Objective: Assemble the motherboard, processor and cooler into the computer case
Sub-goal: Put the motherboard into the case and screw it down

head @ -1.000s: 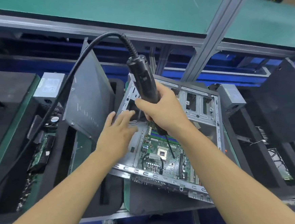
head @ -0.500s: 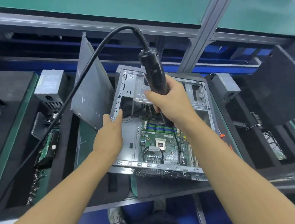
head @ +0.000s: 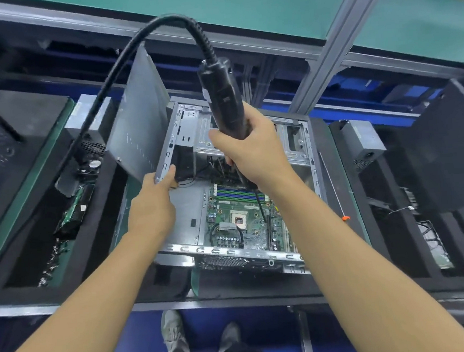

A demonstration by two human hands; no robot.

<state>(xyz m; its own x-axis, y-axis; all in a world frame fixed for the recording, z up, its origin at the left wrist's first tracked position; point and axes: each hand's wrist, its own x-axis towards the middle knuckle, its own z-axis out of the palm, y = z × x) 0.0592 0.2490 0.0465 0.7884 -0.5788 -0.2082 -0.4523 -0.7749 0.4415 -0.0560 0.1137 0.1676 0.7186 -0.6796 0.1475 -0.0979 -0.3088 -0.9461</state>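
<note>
An open metal computer case (head: pixel 311 153) lies in a black foam holder at the bench's centre. A green motherboard (head: pixel 252 224) sits inside it, with blue and black memory slots and a bare processor socket (head: pixel 239 219) in its middle. My right hand (head: pixel 254 153) grips a black electric screwdriver (head: pixel 223 98), held upright with its thin bit reaching down to the board right of the socket. My left hand (head: pixel 154 207) holds the case's left wall, thumb hooked over the rim. No cooler shows on the board.
A grey side panel (head: pixel 138 125) leans upright just left of the case. The screwdriver's thick black cable (head: pixel 121 59) arcs off to the left. Power supply units (head: pixel 361 140) and another board (head: pixel 74 213) lie in neighbouring foam trays. An aluminium post (head: pixel 333 37) rises behind.
My left hand went from lying flat on the case floor to holding the case's left wall. The case turned squarer to me, and the screwdriver stayed upright over the board.
</note>
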